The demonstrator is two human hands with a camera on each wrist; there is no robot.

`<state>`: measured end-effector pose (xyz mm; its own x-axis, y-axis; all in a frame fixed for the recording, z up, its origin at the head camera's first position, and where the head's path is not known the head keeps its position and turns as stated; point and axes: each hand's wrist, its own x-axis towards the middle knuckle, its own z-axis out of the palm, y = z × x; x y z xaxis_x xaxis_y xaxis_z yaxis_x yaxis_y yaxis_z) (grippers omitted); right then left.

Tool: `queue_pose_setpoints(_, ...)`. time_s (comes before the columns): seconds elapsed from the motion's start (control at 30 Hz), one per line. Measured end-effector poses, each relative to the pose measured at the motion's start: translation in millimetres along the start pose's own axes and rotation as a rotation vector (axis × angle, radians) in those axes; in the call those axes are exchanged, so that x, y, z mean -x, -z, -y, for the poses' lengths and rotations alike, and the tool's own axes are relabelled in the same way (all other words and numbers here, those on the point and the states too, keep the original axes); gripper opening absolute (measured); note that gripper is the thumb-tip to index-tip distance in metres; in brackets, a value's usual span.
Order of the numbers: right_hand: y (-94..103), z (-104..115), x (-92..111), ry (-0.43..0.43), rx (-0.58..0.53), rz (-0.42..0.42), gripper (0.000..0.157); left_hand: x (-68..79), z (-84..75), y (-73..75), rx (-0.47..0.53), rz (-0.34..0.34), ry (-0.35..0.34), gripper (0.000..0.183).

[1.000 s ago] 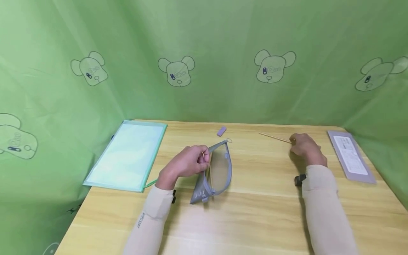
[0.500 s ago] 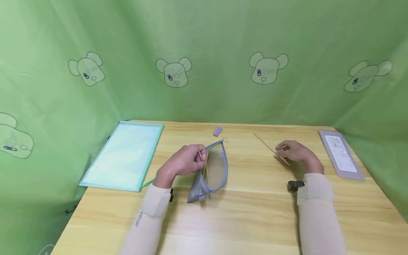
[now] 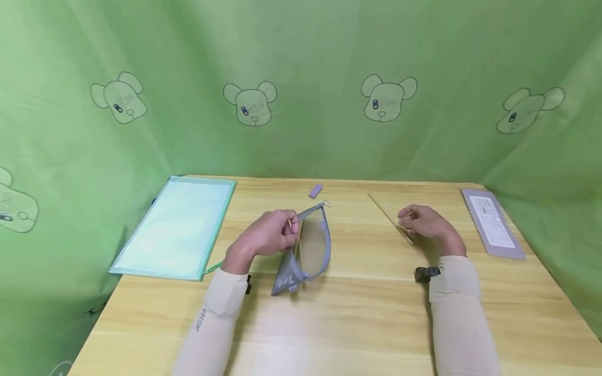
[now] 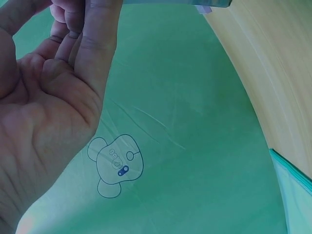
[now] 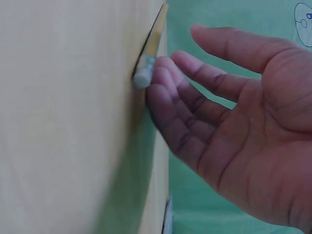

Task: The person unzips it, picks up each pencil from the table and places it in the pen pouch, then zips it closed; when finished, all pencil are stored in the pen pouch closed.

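Observation:
My left hand [image 3: 263,235] pinches the upper edge of a grey zip pouch [image 3: 315,243], whose mouth gapes to the right. A yellowish stick-like item shows inside it. In the left wrist view, the left hand [image 4: 58,83] has its fingers bent up toward the top edge, where only a sliver of the pouch shows. A slim wooden pencil [image 3: 382,209] lies slanted on the table at the right. Beside its near end is my right hand [image 3: 428,222]. The right wrist view has loosely bent fingertips at the pencil's [image 5: 152,44] pale end, the thumb well apart.
A mint-edged zip folder [image 3: 174,230] lies on the table's left side. A small purple eraser [image 3: 315,191] sits beyond the pouch. Toward the right edge is a flat greyish-purple item with a white label [image 3: 494,222]. Green printed cloth [image 3: 315,141] rises behind the table.
My right hand has come nearer and leftward, and the pencil has turned from nearly sideways to a steeper slant. The fingers no longer pinch it. The left hand keeps its grip on the pouch.

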<state>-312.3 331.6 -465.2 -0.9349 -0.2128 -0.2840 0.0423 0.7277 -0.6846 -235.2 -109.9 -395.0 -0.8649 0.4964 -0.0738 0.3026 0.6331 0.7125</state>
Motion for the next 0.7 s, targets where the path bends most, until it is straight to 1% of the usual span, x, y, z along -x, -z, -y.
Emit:
queue_pose_setpoints(0.1, -2.3, -1.7, -0.1, 0.011, -0.028, -0.009, 0.047, -0.2, 0.1, 0.2, 0.000, -0.001, -0.003, 0.012)
queue_pose_setpoints(0.27, -7.3, -0.3, -1.8, 0.072, -0.067, 0.005, 0.052, -1.3, -0.3, -0.5, -0.004, -0.002, -0.013, 0.013)
queue_pose_setpoints(0.37, -12.0, 4.1, -3.6, 0.103, -0.056, 0.002, 0.053, -1.8, -0.2, -1.0, -0.005, -0.003, -0.012, 0.013)
queue_pose_setpoints(0.5, -20.2, 13.3, -6.7, 0.122, -0.027, 0.007, 0.053, -1.9, -0.6, -1.7, -0.003, -0.003, -0.007, 0.013)
queue_pose_setpoints(0.7, -37.0, 35.8, -10.3, 0.142, 0.038, 0.030, 0.049, -1.7, -0.2, -2.1, -0.001, -0.003, 0.000, 0.013)
